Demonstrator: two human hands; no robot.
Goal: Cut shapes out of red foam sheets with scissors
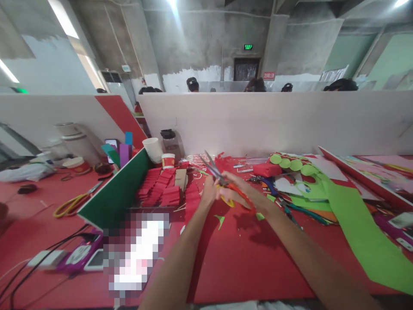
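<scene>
My right hand (240,187) is closed around the orange and yellow handles of a pair of scissors (214,167), held above the red tabletop (222,267). Their blades stand apart and point up and to the left. Close beside the blades is my left hand (209,191), its fingers drawn together; what they pinch, if anything, is hidden. Beneath the hands lie small green paper scraps (220,221). Just left of them, red paper strips (161,185) are stacked in rows. Red crumpled paper (224,161) shows behind the blades.
A green board (112,193) leans at left, near a paper cup (168,161) and a bottle (171,142). At right are a long green paper strip (358,228), green paper circles (285,162) and pliers (290,211). A white partition (258,120) closes the back.
</scene>
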